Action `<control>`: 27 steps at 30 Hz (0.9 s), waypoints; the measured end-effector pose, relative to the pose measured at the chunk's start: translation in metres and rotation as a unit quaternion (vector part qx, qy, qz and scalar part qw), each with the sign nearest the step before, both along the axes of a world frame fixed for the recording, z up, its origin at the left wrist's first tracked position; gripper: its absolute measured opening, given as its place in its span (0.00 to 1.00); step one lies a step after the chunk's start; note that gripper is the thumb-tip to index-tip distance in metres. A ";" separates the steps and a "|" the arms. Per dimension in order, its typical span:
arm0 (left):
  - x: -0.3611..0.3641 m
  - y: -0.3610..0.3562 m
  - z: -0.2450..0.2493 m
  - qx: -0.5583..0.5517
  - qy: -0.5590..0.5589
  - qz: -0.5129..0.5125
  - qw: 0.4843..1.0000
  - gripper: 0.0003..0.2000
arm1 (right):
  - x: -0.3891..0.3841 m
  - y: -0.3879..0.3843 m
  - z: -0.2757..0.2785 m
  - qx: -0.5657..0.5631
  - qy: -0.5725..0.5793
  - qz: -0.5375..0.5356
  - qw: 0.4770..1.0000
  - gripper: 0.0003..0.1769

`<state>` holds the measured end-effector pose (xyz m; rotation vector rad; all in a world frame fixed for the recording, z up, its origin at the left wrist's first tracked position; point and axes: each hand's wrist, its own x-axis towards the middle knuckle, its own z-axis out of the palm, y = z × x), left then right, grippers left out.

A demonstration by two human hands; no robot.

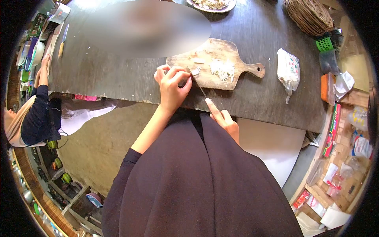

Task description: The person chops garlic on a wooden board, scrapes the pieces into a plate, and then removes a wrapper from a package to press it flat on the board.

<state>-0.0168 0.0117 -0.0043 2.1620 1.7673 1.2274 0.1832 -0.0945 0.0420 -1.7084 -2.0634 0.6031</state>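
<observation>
A wooden cutting board [215,50] with a handle lies near the table's front edge. My right hand [226,120] is wrapped round the handle of a knife [200,85], its blade slanting up and left over the board's lower left part. Close to the blade's tip, my left hand [173,87] is closed, with fingers curled and thumb bent; whatever it may hold is hidden. Next to the blade lie a few small pale pieces [196,71]. A pile of pale chopped strips [223,70] sits on the right half of the board.
On the dark table [256,39] stand a plate of chopped pieces [211,4], a plastic-wrapped white package [288,71] and a wicker basket [310,16]. A second knife [63,41] lies far left, near another person [37,114]. A blurred patch hides the area beyond the board.
</observation>
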 end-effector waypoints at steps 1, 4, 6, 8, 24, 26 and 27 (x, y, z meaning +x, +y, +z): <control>0.000 0.000 0.000 0.002 -0.003 -0.002 1.000 0.07 | 0.000 0.000 0.000 0.004 -0.006 0.005 1.000 0.32; -0.001 -0.001 0.000 -0.003 -0.002 -0.001 1.000 0.07 | -0.002 0.004 -0.002 0.002 -0.017 0.008 1.000 0.32; -0.001 -0.001 -0.001 -0.003 -0.002 -0.002 1.000 0.06 | -0.004 0.006 -0.002 -0.003 -0.023 0.003 1.000 0.32; -0.001 -0.001 -0.001 -0.003 -0.002 -0.001 1.000 0.06 | -0.005 0.008 0.000 -0.005 0.013 0.000 1.000 0.32; -0.002 -0.002 0.000 -0.017 0.022 0.016 0.999 0.06 | 0.000 0.000 -0.003 -0.017 0.007 -0.003 1.000 0.31; -0.002 -0.003 0.000 -0.018 0.020 0.016 1.000 0.06 | -0.004 0.006 0.003 -0.020 0.026 0.002 0.999 0.29; -0.002 -0.004 0.000 -0.017 0.020 0.016 1.000 0.06 | -0.003 0.005 -0.001 -0.019 0.027 0.002 0.999 0.29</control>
